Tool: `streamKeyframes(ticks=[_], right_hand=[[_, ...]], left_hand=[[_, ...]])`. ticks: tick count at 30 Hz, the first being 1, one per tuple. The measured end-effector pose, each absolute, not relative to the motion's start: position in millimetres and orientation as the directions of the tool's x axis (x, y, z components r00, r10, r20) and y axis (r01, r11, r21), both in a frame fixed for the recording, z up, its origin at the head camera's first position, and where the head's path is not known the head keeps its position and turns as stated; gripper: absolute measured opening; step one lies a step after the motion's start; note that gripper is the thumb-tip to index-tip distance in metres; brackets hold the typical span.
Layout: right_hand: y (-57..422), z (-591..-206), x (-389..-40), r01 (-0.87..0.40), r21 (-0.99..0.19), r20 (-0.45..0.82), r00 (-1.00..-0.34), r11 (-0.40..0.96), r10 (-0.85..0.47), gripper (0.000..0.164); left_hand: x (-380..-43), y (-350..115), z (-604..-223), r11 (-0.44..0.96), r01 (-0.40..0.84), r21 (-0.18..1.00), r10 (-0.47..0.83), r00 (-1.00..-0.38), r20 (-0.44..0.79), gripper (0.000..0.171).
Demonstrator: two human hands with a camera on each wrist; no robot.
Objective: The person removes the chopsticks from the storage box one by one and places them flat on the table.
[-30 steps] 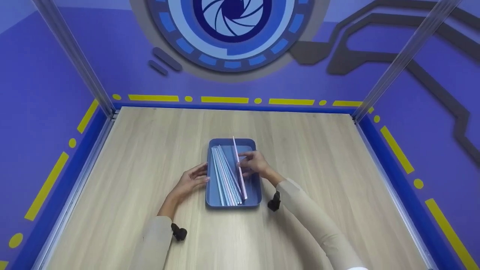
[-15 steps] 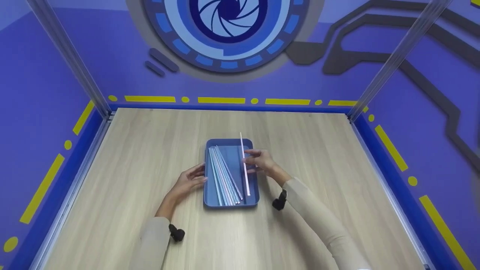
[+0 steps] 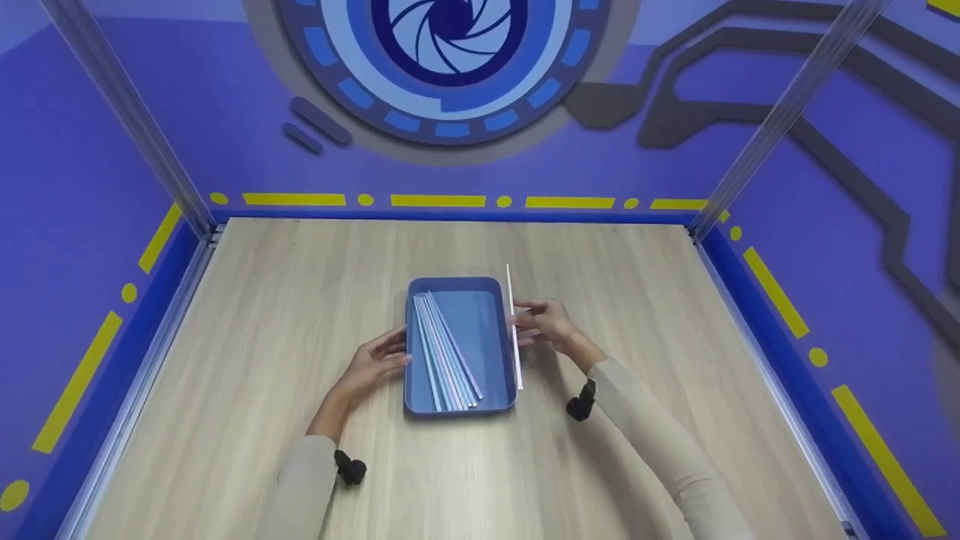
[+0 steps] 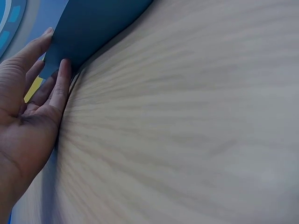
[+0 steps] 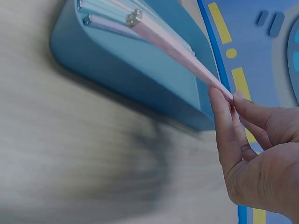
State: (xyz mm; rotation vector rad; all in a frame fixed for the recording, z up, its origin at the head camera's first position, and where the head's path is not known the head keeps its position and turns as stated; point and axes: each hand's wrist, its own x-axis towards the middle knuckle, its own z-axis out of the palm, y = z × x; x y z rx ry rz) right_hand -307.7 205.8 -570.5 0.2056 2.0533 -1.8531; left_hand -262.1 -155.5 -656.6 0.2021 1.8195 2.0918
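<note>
A pink stick point(image 3: 515, 349) is pinched between the thumb and fingertips of the right hand point(image 3: 547, 322), just right of the centre of the frame in the head view. It is held lengthwise at the right edge of a blue rectangular tray point(image 3: 484, 330), and in the right wrist view its faceted sides and silvery end can be made out. The tray is set at the middle of the wood-grain table point(image 3: 637, 292). Inside it, a bundle of pastel sticks point(image 3: 448, 364) is fanned along the left half, spread toward the lower edge. The tray's left wall is touched by the extended fingertips of the left hand point(image 3: 371, 367), which is kept fairly wide. Each beige sleeve point(image 3: 300, 484) is accompanied by a small black device point(image 3: 350, 469) near the cuff.
</note>
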Motion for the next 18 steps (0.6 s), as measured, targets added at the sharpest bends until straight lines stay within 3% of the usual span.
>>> streamKeyframes(ticks=[18], right_hand=[[223,-601,-305,0.366,-0.923,-0.379,-0.918,0.118,-0.115,0.050]], left_hand=[[-261,-156,-657,-0.085,-0.138,0.987,0.346,-0.933,-0.101,0.070]])
